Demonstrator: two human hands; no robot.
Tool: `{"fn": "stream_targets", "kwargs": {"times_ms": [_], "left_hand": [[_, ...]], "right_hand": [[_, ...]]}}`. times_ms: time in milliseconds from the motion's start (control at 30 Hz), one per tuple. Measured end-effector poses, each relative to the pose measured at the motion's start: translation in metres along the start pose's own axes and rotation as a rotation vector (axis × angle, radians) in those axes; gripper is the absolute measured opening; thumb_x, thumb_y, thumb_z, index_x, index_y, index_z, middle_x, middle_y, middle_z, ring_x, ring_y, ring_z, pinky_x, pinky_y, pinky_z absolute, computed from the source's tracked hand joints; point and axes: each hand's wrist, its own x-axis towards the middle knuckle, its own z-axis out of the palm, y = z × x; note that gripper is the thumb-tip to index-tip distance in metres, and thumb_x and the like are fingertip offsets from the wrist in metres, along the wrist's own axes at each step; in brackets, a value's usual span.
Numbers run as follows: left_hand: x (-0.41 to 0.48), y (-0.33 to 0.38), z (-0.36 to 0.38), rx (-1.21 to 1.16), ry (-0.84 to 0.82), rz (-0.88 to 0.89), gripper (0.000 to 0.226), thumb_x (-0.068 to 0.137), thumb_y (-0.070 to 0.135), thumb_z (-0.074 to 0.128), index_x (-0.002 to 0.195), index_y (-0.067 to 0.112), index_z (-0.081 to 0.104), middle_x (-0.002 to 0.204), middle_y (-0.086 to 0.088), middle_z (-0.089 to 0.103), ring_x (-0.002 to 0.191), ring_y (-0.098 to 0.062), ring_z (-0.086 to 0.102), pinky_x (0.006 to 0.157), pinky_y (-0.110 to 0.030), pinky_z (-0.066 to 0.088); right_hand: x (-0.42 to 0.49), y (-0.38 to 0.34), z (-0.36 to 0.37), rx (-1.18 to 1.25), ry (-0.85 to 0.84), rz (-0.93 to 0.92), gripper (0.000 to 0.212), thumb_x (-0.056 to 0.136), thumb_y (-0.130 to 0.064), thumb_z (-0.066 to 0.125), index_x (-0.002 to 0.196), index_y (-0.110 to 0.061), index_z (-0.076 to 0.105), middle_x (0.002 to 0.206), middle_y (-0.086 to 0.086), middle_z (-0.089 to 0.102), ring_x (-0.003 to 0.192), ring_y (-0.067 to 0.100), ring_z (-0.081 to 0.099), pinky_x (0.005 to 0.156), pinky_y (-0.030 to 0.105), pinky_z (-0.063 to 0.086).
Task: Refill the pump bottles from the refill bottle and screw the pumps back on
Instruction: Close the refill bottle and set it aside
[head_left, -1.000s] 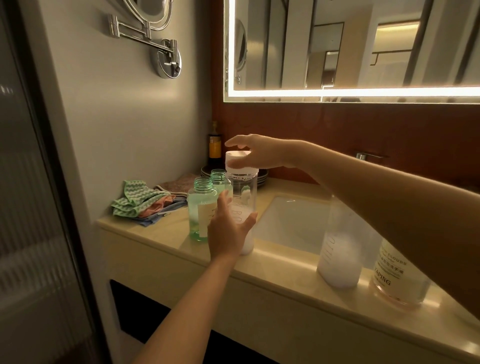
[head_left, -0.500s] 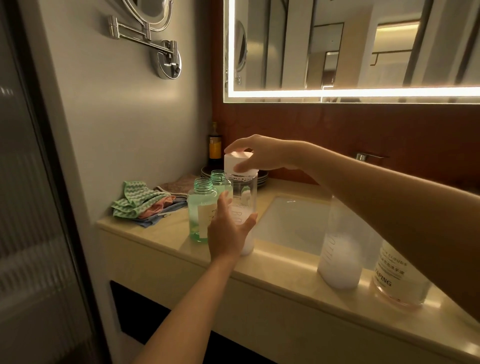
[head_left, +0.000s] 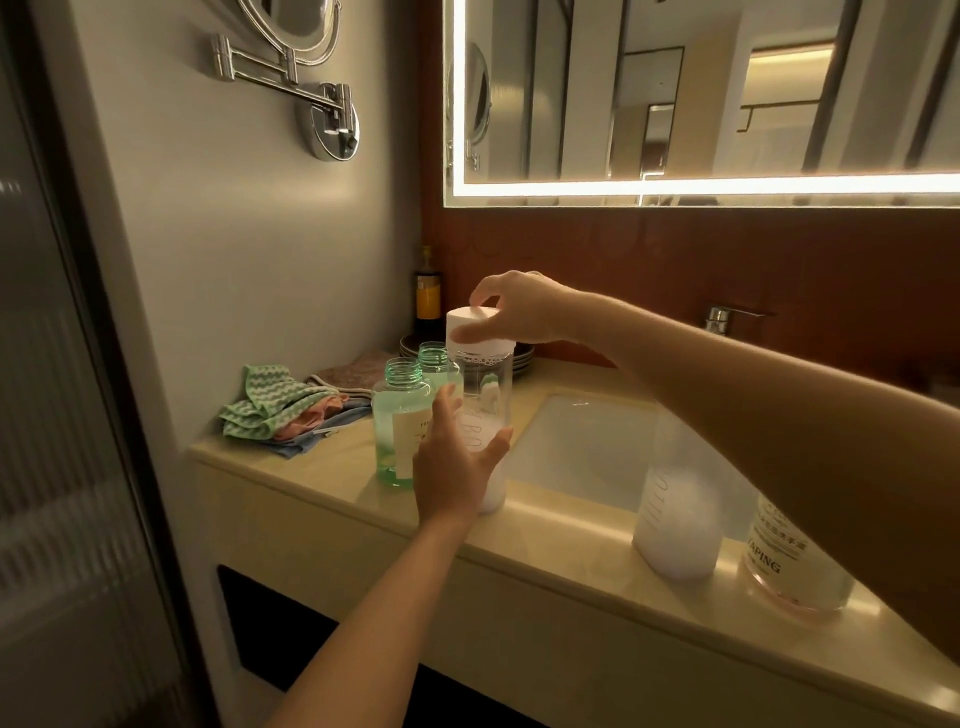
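One wide-angle camera, worn on the head, looks forward and down across a bathroom counter from close in. The left hand and right hand meet on a clear bottle mid-frame, with a lit mirror above.

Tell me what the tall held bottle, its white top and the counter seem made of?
The tall bottle looks like clear glossy plastic or glass: see-through. Its white top: matte opaque plastic, probably. The counter: polished cream stone or look-alike, mirroring light.

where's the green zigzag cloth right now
In the head view, the green zigzag cloth tops a small cloth pile at the left end of the counter, by the wall, just left of the open green bottles.
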Motion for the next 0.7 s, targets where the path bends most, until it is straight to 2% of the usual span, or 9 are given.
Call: {"fn": "stream_targets", "kwargs": {"times_ms": [100, 200, 233, 300, 400, 500, 600, 667, 700], "left_hand": [[0.0, 0.0, 0.0, -0.008, -0.001, -0.002, 0.074, 0.076, 0.034, 0.073, 0.137, 0.015, 0.035, 0.135, -0.005, 0.052, 0.12, -0.022, 0.051, 0.092, -0.028, 0.041], [0.001, -0.001, 0.0, -0.011, -0.005, -0.004, 0.074, 0.076, 0.035, 0.073, 0.137, 0.016, 0.035, 0.135, -0.004, 0.051, 0.12, -0.022, 0.05, 0.092, -0.028, 0.04], [0.001, -0.001, 0.0, -0.011, -0.003, -0.004, 0.075, 0.076, 0.035, 0.073, 0.137, 0.016, 0.035, 0.135, -0.004, 0.051, 0.12, -0.022, 0.05, 0.091, -0.028, 0.04], [0.001, -0.002, 0.001, -0.008, 0.001, -0.001, 0.075, 0.076, 0.036, 0.073, 0.137, 0.016, 0.035, 0.135, -0.004, 0.052, 0.12, -0.022, 0.05, 0.091, -0.027, 0.04], [0.001, -0.003, 0.001, -0.017, 0.0, -0.003, 0.075, 0.076, 0.037, 0.072, 0.137, 0.016, 0.035, 0.134, -0.004, 0.052, 0.121, -0.021, 0.05, 0.09, -0.025, 0.04], [0.001, -0.003, 0.001, -0.024, -0.007, -0.003, 0.075, 0.076, 0.038, 0.072, 0.137, 0.017, 0.035, 0.134, -0.004, 0.052, 0.121, -0.021, 0.05, 0.089, -0.021, 0.037], [0.002, -0.004, 0.001, -0.03, -0.012, -0.003, 0.076, 0.075, 0.036, 0.074, 0.137, 0.017, 0.035, 0.134, -0.004, 0.053, 0.121, -0.021, 0.05, 0.092, -0.025, 0.04], [0.003, -0.004, 0.001, -0.035, -0.006, -0.002, 0.075, 0.074, 0.035, 0.074, 0.137, 0.016, 0.037, 0.133, -0.004, 0.054, 0.121, -0.021, 0.051, 0.093, -0.027, 0.04], [0.003, -0.005, 0.001, -0.04, -0.003, -0.005, 0.075, 0.074, 0.034, 0.075, 0.136, 0.016, 0.037, 0.133, -0.004, 0.054, 0.121, -0.021, 0.051, 0.093, -0.027, 0.04]], "right_hand": [[-0.002, 0.004, 0.012, -0.299, 0.174, -0.036, 0.074, 0.08, -0.073, 0.035, 0.115, -0.011, 0.056, 0.104, 0.006, 0.064, 0.091, 0.021, 0.059, 0.07, 0.03, 0.045], [-0.003, 0.01, 0.011, -0.302, 0.261, -0.032, 0.075, 0.082, -0.074, 0.029, 0.121, -0.015, 0.052, 0.108, 0.007, 0.064, 0.093, 0.022, 0.06, 0.068, 0.03, 0.043], [-0.004, 0.012, 0.009, -0.257, 0.251, -0.033, 0.074, 0.081, -0.073, 0.032, 0.127, -0.017, 0.048, 0.116, 0.007, 0.06, 0.099, 0.023, 0.059, 0.072, 0.031, 0.044], [-0.003, 0.014, 0.003, -0.065, 0.109, -0.056, 0.069, 0.083, -0.064, 0.045, 0.138, -0.023, 0.038, 0.135, 0.007, 0.046, 0.116, 0.025, 0.05, 0.086, 0.033, 0.044], [-0.002, 0.014, -0.002, 0.146, -0.082, -0.121, 0.054, 0.089, -0.04, 0.055, 0.137, -0.021, 0.041, 0.14, 0.002, 0.043, 0.124, 0.021, 0.044, 0.091, 0.026, 0.036], [0.002, 0.015, -0.005, 0.176, -0.093, -0.119, 0.05, 0.087, -0.037, 0.059, 0.132, -0.019, 0.048, 0.135, 0.001, 0.05, 0.118, 0.017, 0.046, 0.089, 0.025, 0.036], [0.006, 0.013, -0.004, 0.031, -0.051, -0.116, 0.055, 0.082, -0.049, 0.059, 0.127, -0.017, 0.053, 0.127, 0.003, 0.056, 0.11, 0.015, 0.049, 0.088, 0.026, 0.04], [0.013, 0.01, 0.0, -0.117, 0.014, -0.119, 0.06, 0.078, -0.061, 0.055, 0.111, -0.012, 0.064, 0.109, 0.004, 0.064, 0.098, 0.017, 0.057, 0.081, 0.029, 0.046], [0.017, 0.009, 0.003, -0.162, 0.039, -0.102, 0.063, 0.076, -0.066, 0.054, 0.098, -0.009, 0.067, 0.096, 0.003, 0.066, 0.088, 0.017, 0.059, 0.072, 0.027, 0.047]]}}
